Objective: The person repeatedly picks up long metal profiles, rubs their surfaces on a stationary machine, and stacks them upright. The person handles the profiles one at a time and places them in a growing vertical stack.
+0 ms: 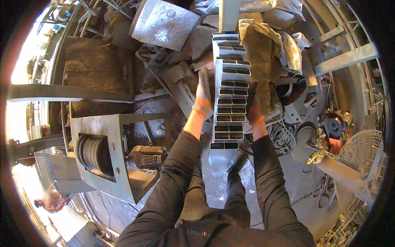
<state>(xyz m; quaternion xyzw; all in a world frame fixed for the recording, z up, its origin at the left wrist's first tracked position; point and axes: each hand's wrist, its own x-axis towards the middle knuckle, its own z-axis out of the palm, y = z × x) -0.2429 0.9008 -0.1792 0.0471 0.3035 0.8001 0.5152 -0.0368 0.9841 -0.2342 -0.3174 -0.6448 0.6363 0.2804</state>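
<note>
A tall column of rectangular metal tubes (230, 110), each end divided into two dark openings, stands in front of me. The tube ends are slightly staggered to left and right. My left hand (203, 92), in a grey and orange glove, is along the column's left side with its fingers stretched upward. On the opposite side, my right hand (254, 105) lies flat by the tube ends, its dark glove partly lost in shadow. Neither hand has its fingers wrapped round a tube. Whether the palms press on the metal cannot be made out.
To the left stands a metal frame (117, 123) with a dark roller and a motor (148, 157). A wire-cage fan (358, 164) is at the right, near coiled cables (282, 138). Sacks (292, 53) and a beam (229, 16) lie beyond the column. Another person (55, 200) appears far left.
</note>
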